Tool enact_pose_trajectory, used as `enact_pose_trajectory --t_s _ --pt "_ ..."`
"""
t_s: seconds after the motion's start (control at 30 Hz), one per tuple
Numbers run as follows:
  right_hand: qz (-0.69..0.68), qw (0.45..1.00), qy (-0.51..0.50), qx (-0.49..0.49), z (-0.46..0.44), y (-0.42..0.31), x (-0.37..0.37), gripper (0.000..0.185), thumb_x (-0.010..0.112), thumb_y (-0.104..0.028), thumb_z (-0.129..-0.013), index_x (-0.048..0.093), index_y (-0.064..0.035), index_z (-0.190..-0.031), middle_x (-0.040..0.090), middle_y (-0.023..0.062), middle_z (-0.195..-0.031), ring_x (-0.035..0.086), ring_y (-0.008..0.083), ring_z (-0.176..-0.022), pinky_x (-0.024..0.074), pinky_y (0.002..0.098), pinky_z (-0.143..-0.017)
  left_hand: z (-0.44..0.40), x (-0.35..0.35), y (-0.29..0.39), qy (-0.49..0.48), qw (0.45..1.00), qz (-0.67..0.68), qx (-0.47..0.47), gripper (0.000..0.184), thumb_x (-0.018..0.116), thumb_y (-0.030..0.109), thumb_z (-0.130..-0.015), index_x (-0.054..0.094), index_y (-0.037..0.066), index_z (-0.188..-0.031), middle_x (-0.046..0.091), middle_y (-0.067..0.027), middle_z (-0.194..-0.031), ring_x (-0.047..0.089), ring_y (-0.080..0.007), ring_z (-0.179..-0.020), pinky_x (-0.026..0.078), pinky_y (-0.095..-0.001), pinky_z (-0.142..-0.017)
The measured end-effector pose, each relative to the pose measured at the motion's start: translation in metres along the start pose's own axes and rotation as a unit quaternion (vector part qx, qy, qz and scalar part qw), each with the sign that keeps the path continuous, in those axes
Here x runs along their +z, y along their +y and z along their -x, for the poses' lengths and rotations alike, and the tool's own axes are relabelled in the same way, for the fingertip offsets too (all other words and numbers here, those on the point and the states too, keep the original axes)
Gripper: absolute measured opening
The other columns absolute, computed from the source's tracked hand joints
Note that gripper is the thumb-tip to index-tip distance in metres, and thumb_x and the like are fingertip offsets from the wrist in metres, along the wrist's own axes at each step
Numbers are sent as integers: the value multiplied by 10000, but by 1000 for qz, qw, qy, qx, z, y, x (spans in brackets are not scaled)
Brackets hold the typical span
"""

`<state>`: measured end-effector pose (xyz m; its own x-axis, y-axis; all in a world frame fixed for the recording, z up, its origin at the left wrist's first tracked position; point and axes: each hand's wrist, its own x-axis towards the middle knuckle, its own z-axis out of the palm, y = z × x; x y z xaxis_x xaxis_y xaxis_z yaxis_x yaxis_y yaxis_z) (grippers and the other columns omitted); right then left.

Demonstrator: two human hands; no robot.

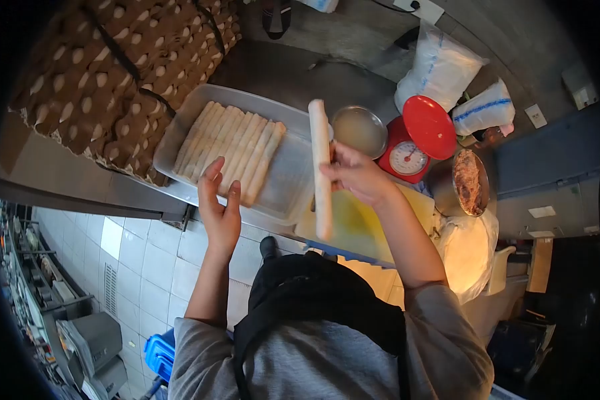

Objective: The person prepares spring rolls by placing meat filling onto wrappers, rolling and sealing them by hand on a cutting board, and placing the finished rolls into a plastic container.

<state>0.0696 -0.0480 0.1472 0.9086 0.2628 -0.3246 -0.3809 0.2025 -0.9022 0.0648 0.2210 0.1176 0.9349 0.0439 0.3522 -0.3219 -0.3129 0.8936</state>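
Note:
My right hand (357,175) grips a long pale roll (321,167) near its middle, between thumb and fingers. The roll is held lengthwise above the gap between the plastic tray and the yellow-green board. My left hand (221,212) is raised over the near edge of the tray (293,200), fingers apart, with nothing in it. Several similar long rolls (230,143) lie side by side in the tray's left part.
Behind the board (360,223) stand a metal bowl of liquid (359,131) and a red scale (407,157). Farther right are a bowl of filling (470,183), a plastic-wrapped pale stack (465,253) and plastic bags (440,67). Stacked egg trays (107,87) rise at the left.

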Motion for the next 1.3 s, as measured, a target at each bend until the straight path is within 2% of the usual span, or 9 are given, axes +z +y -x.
enact_pose_trajectory --t_s 0.13,0.3,0.5,0.53,0.67,0.83,0.93,1.1,1.3 --pt "-23 993 113 -4 -71 20 35 263 650 -103 -885 505 -60 -1100 517 42 -1003 577 199 -941 547 446 -774 -33 -31 -34 -31 999 8 10 398 590 6 -883 481 17 -1267 500 -134 -1339 461 -270 -1253 380 -397 -1030" --pt "33 960 259 100 -120 69 44 326 668 -88 -860 497 -43 -1134 573 104 -1047 606 242 -940 555 445 -687 -71 -43 -44 -141 990 12 3 426 580 2 -895 455 20 -1303 485 -127 -1363 450 -239 -1278 359 -390 -1055" --pt "109 917 351 157 -140 100 65 470 701 -116 -807 491 -15 -1216 620 165 -1052 641 290 -889 544 433 -611 -118 -11 -27 -310 934 -13 177 296 606 39 -864 592 59 -1158 613 -151 -1154 555 -331 -1118 429 -388 -954" --pt "148 908 365 144 -135 91 75 494 698 -107 -796 488 32 -1221 637 178 -1018 659 287 -780 543 405 -587 -124 0 -33 -339 920 -12 196 271 602 38 -862 604 57 -1132 619 -148 -1135 556 -336 -1109 434 -395 -945" --pt "252 918 274 138 -140 108 58 480 709 -127 -804 473 50 -1182 627 118 -875 645 221 -661 540 338 -531 -146 60 -56 -480 855 -10 196 176 586 14 -833 648 48 -994 643 -126 -1016 564 -334 -1052 450 -421 -905" --pt "250 926 212 187 -110 83 74 468 689 -81 -802 422 85 -1149 627 145 -803 647 228 -606 528 333 -489 -156 123 -109 -547 758 -87 344 58 620 57 -774 636 45 -829 635 -111 -895 579 -315 -970 468 -414 -865" --pt "270 913 186 244 -91 66 100 582 736 -88 -746 411 109 -1187 635 267 -938 685 322 -729 544 396 -614 -153 133 -127 -511 747 -85 416 46 638 84 -742 620 45 -760 622 -109 -862 579 -311 -947 474 -408 -854" --pt "303 918 191 173 -99 109 95 582 730 -56 -715 384 129 -1146 610 331 -980 650 419 -900 515 443 -783 -162 133 -135 -513 735 -51 441 72 639 94 -715 591 43 -702 593 -100 -817 569 -304 -901 476 -415 -837" --pt "269 935 182 146 -101 112 96 364 654 42 -794 348 33 -990 576 163 -815 673 272 -692 546 362 -527 -167 124 -128 -529 733 -85 418 66 630 110 -728 593 57 -715 586 -87 -826 564 -291 -892 467 -421 -859"
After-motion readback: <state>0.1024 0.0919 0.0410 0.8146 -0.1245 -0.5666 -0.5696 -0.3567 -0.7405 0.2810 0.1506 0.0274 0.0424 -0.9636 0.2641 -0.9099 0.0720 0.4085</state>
